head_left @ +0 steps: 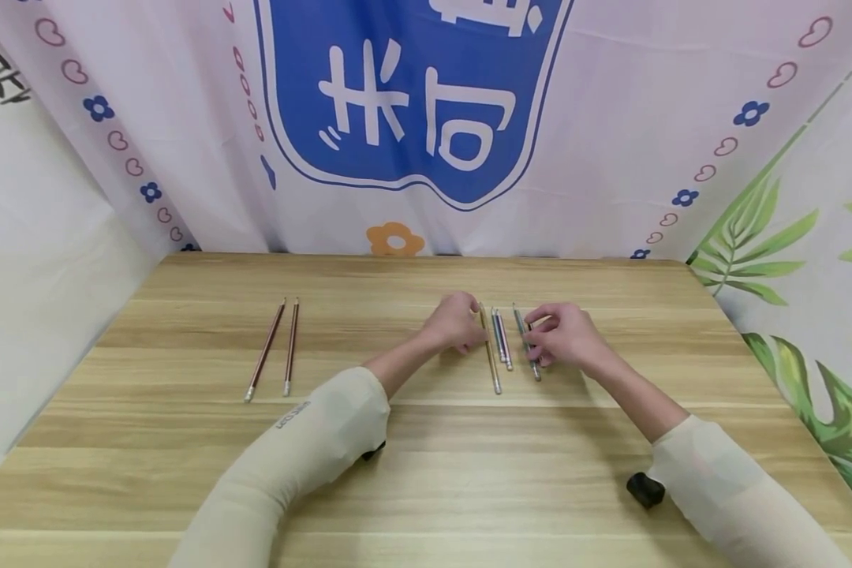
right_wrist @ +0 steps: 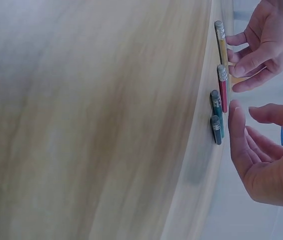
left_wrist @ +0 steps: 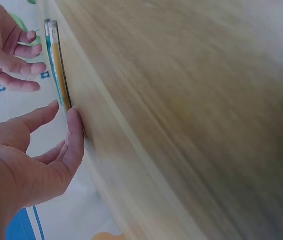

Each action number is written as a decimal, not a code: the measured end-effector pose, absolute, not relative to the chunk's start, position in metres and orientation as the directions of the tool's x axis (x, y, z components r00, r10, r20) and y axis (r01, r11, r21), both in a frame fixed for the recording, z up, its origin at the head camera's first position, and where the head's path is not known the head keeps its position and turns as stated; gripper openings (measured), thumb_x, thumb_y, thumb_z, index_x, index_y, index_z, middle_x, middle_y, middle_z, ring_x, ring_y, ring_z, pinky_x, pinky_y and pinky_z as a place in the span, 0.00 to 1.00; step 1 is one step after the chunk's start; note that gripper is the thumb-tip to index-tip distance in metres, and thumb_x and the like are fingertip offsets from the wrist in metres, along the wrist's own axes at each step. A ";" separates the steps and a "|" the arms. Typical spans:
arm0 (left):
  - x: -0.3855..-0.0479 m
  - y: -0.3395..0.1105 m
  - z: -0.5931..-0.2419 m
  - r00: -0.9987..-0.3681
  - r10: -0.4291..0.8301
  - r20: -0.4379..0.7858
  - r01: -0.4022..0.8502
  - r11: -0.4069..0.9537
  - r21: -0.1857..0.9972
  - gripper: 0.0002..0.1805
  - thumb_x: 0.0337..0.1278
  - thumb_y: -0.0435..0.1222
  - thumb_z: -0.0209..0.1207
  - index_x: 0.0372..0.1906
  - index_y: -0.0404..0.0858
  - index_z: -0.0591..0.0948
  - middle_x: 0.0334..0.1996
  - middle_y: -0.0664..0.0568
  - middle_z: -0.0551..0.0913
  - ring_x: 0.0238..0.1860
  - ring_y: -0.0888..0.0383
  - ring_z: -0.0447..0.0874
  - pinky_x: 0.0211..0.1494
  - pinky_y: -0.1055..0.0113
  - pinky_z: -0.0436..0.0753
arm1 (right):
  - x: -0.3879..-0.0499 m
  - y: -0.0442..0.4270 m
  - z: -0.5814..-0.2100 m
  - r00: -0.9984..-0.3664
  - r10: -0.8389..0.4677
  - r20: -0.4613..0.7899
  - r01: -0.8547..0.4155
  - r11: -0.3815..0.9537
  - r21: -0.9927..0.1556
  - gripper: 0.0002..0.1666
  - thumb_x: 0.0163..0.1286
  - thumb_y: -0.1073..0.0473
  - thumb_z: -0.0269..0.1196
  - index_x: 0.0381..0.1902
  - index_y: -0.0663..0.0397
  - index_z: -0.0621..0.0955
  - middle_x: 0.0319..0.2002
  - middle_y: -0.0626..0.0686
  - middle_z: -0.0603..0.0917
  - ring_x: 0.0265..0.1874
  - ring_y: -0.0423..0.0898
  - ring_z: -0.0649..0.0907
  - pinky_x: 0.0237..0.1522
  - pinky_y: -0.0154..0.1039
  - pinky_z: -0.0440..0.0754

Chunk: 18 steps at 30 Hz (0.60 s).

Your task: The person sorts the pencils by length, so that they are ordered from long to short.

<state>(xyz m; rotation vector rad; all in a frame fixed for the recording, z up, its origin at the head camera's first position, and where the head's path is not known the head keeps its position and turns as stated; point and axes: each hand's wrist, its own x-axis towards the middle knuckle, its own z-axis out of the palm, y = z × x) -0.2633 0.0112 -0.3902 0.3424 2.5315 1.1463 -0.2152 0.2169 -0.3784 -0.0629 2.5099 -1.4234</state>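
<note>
On the tabletop (head_left: 483,489), we see grouped pencils (head_left: 498,335) between the left hand (head_left: 457,322) and right hand (head_left: 566,335), fingers loosely parted, gripping nothing visible; a curtain (head_left: 596,181) hangs beyond. We judge the step as positioning; the next move needs light fingertip contact.

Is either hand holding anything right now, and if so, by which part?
Nothing appears to be held: the left hand is at the yellow pencil, the right hand at a bluish pencil, neither visibly pinching. Light touch cannot be told.
</note>
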 end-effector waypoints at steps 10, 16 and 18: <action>-0.263 0.016 -0.392 -0.922 0.340 -0.185 0.113 0.693 0.712 0.16 0.57 0.30 0.73 0.45 0.27 0.80 0.27 0.45 0.81 0.12 0.59 0.78 0.19 0.69 0.86 | -0.216 0.217 -0.382 -0.970 -0.141 -0.199 0.087 0.561 -0.823 0.19 0.69 0.73 0.64 0.57 0.76 0.77 0.41 0.68 0.87 0.24 0.47 0.88 0.28 0.42 0.93; -0.265 0.017 -0.391 -0.917 0.344 -0.203 0.106 0.699 0.707 0.13 0.58 0.25 0.69 0.28 0.34 0.75 0.16 0.51 0.76 0.11 0.59 0.77 0.20 0.69 0.87 | -0.216 0.218 -0.383 -0.971 -0.160 -0.177 0.054 0.576 -0.815 0.19 0.68 0.75 0.64 0.55 0.78 0.78 0.38 0.68 0.87 0.23 0.46 0.87 0.26 0.43 0.92; -0.265 0.018 -0.392 -0.917 0.339 -0.211 0.096 0.700 0.708 0.14 0.58 0.24 0.68 0.27 0.36 0.73 0.16 0.51 0.76 0.11 0.60 0.77 0.20 0.70 0.87 | -0.216 0.218 -0.384 -0.972 -0.160 -0.174 0.050 0.579 -0.814 0.19 0.68 0.75 0.63 0.55 0.78 0.78 0.38 0.67 0.87 0.23 0.46 0.87 0.27 0.43 0.92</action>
